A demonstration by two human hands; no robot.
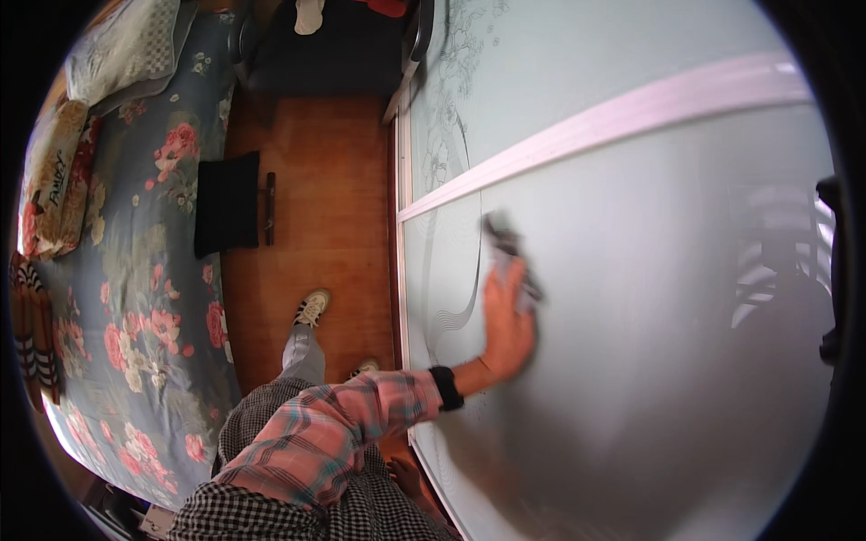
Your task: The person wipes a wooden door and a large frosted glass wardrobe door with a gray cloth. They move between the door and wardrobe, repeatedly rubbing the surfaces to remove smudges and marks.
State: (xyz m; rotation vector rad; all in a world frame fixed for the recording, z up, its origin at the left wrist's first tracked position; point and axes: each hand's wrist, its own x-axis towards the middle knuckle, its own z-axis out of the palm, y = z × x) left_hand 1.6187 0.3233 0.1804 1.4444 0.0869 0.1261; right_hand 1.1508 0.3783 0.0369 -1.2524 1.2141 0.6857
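My left hand (507, 328), in a pink plaid sleeve with a black cuff, reaches across to the right over a frosted glass sliding door panel (629, 270). Its fingers are closed on a crumpled grey and dark cloth (504, 247), blurred by motion, which lies against the glass just below the pale pink crossbar (541, 152). What looks like my right hand (406, 477) is low beside my checked apron (250, 510), in shadow and mostly hidden. Whether it holds anything cannot be made out. Curved grey lines and floral patterns decorate the glass.
A bed with a floral cover (155, 270) stands at left, with pillows (122, 51) on it. A black square seat or cushion (228, 205) sits at its edge. Beyond the wooden floor (331, 182) is a dark chair (325, 61). My shoe (312, 308) stands on the floor.
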